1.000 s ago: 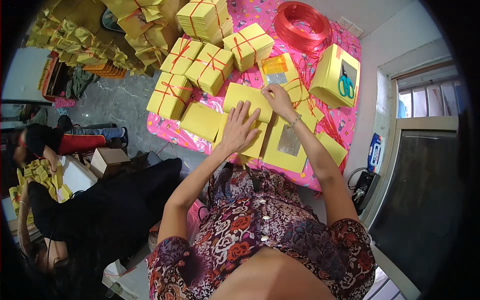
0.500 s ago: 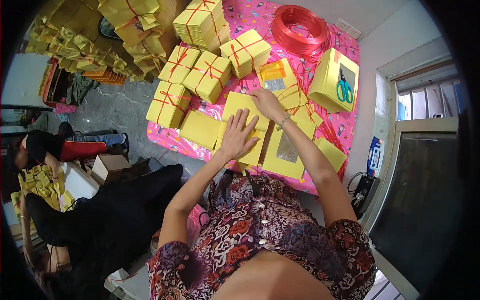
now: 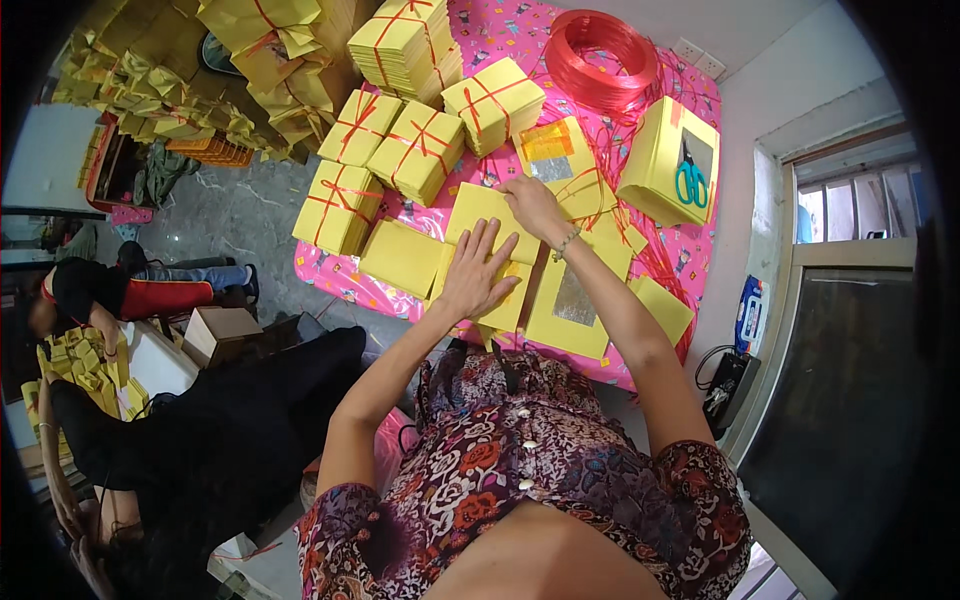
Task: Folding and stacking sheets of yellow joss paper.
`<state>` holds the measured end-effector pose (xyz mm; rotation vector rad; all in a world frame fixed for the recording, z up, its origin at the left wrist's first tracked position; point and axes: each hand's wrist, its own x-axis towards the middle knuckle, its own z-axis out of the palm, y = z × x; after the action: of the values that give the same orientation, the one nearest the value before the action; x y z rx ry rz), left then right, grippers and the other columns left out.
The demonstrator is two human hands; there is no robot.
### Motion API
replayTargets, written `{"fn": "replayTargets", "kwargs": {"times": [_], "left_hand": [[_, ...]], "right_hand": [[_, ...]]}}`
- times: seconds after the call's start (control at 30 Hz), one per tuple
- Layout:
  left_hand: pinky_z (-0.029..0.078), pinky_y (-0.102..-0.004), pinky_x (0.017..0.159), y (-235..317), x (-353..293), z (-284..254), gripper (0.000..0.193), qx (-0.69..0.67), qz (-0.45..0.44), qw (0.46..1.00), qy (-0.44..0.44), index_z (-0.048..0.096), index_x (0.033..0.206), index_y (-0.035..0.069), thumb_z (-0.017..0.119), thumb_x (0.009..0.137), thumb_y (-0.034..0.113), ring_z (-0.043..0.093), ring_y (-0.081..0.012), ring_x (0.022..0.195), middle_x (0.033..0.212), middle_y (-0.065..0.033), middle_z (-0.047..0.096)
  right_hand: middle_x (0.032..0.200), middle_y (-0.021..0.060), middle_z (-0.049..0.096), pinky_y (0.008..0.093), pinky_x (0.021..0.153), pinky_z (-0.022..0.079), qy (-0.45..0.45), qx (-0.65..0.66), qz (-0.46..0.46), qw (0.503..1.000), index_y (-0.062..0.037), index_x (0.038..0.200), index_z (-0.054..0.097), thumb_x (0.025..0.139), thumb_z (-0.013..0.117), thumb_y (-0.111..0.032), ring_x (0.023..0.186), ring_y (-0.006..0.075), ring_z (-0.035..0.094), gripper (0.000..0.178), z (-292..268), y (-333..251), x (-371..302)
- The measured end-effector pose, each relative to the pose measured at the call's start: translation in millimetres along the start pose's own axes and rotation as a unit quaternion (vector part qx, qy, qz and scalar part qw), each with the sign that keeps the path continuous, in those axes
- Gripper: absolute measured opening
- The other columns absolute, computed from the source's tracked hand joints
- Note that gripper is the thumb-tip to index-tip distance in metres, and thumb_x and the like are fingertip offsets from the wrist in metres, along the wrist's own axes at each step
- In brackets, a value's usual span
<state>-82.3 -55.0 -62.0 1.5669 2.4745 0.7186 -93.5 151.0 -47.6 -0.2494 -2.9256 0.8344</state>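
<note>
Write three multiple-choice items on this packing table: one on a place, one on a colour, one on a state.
1. Where do the teal-handled scissors lie?
A. on a stack of yellow paper at the person's right
B. on the grey floor
C. in the left hand

2. What colour is the coil of plastic string?
A. blue
B. red
C. white

3. How is the left hand placed?
A. clenched around a cup
B. raised clear of the table
C. flat, fingers spread, on the yellow paper stack in front

Answers: 1 A, the scissors rest on that stack; 2 B, the coil is red; 3 C, the palm presses the sheets.
</note>
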Motion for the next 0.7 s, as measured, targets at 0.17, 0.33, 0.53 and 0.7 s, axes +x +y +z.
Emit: {"fn": "replayTargets", "kwargs": {"times": [0.17,0.33,0.53,0.7], "left_hand": [[0.015,-0.0545,0.118,-1.1,-1.9,2.0,0.07,0.006,-0.008,1.0,-0.005,0.034,0.152,0.015,0.053,0.093,0.048,0.017,-0.0428,0.147,0.158,-0.0238,0.021],[0.016,-0.055,0.118,-1.6,-0.5,3.5,0.072,0.001,-0.007,1.0,-0.005,0.033,0.153,0.015,0.052,0.093,0.051,0.016,-0.0437,0.147,0.158,-0.0252,0.02],[0.017,-0.0557,0.117,-0.8,-0.6,5.5,0.074,0.008,-0.008,1.0,-0.014,0.032,0.153,0.016,0.052,0.093,0.054,0.016,-0.0445,0.147,0.158,-0.0266,0.02],[0.016,-0.0556,0.117,-3.1,0.4,9.3,0.076,0.013,-0.003,1.0,-0.01,0.031,0.154,0.016,0.052,0.092,0.055,0.016,-0.0443,0.147,0.158,-0.0265,0.02]], "right_hand": [[0.101,0.016,0.066,0.0431,0.09,0.049,-0.015,0.009,0.012,1.0,-0.004,0.107,0.07,0.092,0.057,-0.013,0.099,0.0355,0.061,0.023,-0.8,-3.2,0.6],[0.101,0.0157,0.066,0.0434,0.089,0.049,-0.005,0.002,0.001,1.0,-0.0042,0.107,0.07,0.091,0.057,-0.012,0.098,0.0355,0.061,0.023,1.8,0.3,0.1],[0.104,0.0151,0.066,0.0436,0.089,0.048,0.01,0.01,-0.018,1.0,-0.0048,0.107,0.07,0.091,0.056,-0.012,0.099,0.0349,0.06,0.022,4.1,4.3,-3.0],[0.099,0.0124,0.058,0.0417,0.085,0.049,0.17,0.014,-0.013,0.985,-0.0066,0.106,0.063,0.089,0.06,-0.012,0.095,0.0322,0.058,0.018,-5.3,-15.4,-27.1]]}}
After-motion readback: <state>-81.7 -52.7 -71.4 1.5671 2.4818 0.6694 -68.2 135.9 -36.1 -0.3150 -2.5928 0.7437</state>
